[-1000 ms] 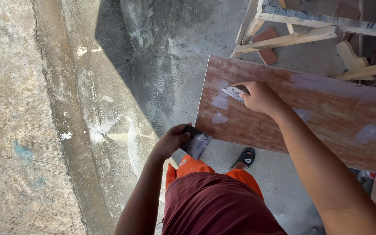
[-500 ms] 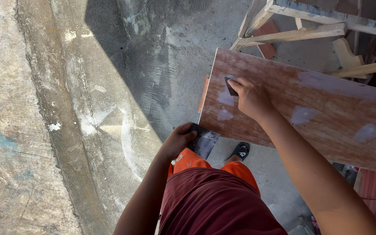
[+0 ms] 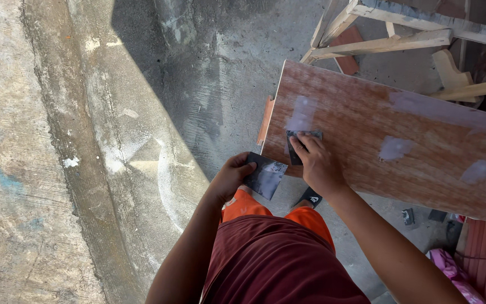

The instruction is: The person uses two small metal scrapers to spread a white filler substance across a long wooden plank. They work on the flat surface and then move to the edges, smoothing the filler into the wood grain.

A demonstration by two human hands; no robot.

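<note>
pressed flat, the right hand [image 3: 317, 164] kept its grip closed down on a small dark sanding pad [image 3: 302, 143], fingers spread over it and holding it against the reddish-brown board [image 3: 423, 163]. the pad lay near the board's left end, just below a pale filler patch [image 3: 301, 115]. the board's long axis ran from the near left toward the far right, its left end pointing at the concrete floor [image 3: 142, 112] and its right end passing out of view. the left hand [image 3: 233, 175] held a narrow grip, thumb and fingers pinching a dark sheet of sandpaper [image 3: 265, 175] by its left edge, just off the board's near left corner and above the orange shorts [image 3: 277, 214]. pale wooden frames [image 3: 400, 34] stood beyond the board's far edge.
</note>
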